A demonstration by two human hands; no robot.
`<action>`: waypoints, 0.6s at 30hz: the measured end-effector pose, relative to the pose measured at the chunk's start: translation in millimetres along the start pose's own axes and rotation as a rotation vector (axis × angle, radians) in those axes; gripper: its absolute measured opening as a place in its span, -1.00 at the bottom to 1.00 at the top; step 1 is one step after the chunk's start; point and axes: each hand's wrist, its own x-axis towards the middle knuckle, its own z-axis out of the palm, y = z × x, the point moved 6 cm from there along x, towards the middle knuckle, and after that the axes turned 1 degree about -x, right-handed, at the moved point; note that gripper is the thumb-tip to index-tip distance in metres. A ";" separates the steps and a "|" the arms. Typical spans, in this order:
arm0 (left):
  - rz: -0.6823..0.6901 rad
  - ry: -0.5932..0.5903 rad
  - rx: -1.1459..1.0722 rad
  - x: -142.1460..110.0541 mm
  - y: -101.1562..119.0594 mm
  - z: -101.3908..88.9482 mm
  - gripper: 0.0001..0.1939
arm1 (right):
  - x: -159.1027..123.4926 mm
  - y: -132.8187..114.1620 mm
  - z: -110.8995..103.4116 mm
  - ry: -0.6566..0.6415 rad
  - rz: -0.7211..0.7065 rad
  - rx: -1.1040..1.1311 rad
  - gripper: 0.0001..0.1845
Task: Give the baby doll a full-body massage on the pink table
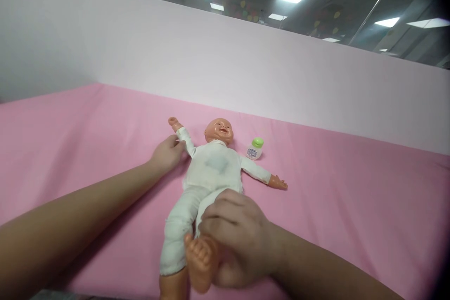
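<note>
A baby doll (213, 166) in a white cloth suit lies on its back, head away from me and arms spread. My right hand (239, 234) is closed around the lower part of one of its legs, just above a bare foot (201, 262) that is raised toward me. The other leg (175, 239) lies out straight, its foot cut off by the bottom edge of the view. At the left, my left hand (169, 153) has its curled fingers on the doll's sleeved arm (187, 139); part of that grip is hidden.
A small white bottle (253, 151) with a green cap stands beside the doll's head, above its outstretched arm. Pink sheeting (333, 206) covers the padded surface. A pale wall panel (211, 61) rises along the back, with glass reflecting ceiling lights above it.
</note>
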 end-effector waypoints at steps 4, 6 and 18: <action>-0.009 0.008 -0.056 5.1 -5.1 1.1 -0.61 | -7.3 -4.7 34.0 -0.241 -0.051 0.014 -0.76; 0.014 0.026 -0.046 2.0 -1.3 0.1 -0.58 | -8.5 -5.9 39.9 -0.260 -0.085 0.020 -0.77; 0.781 -0.021 0.412 -45.0 57.4 19.4 -0.50 | -11.5 33.3 -17.1 0.282 0.079 -0.229 -0.49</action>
